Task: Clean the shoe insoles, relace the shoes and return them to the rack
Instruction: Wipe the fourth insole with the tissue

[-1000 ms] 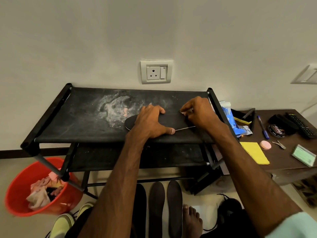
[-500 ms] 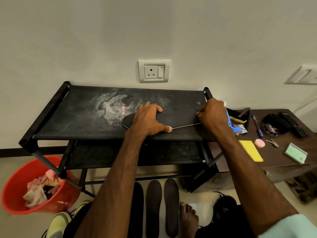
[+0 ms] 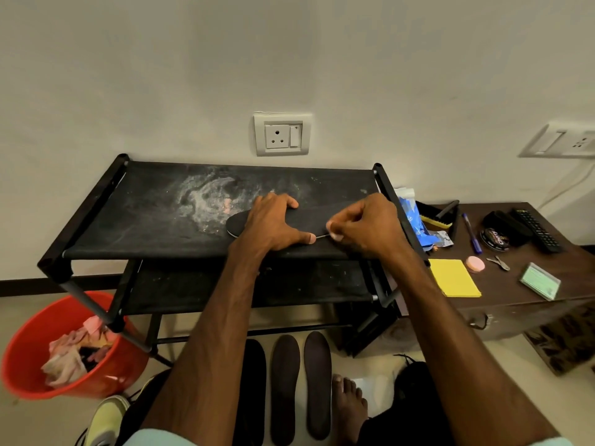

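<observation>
A dark insole (image 3: 310, 217) lies flat on the top shelf of the black shoe rack (image 3: 154, 220), beside a patch of white powder (image 3: 209, 201). My left hand (image 3: 273, 222) presses down on the insole with spread fingers. My right hand (image 3: 367, 225) pinches a thin light strip (image 3: 322, 236) at the insole's near edge, close to my left thumb. Three more dark insoles (image 3: 285, 384) lie side by side on the floor below. A pale yellow shoe (image 3: 104, 423) and a black shoe (image 3: 409, 391) sit on the floor near my bare foot (image 3: 349, 410).
A red bucket (image 3: 32, 349) with rags stands at the lower left. To the right, a brown table (image 3: 515, 294) carries a yellow cloth (image 3: 454, 278), a shoe brush (image 3: 436, 217), a polish tin (image 3: 494, 239), a pen (image 3: 471, 233), a remote (image 3: 536, 230) and a blue packet (image 3: 413, 220).
My right hand moved left along the insole's near edge, from the rack's right side toward my left thumb, still pinching the thin strip. My left hand stayed pressing on the insole.
</observation>
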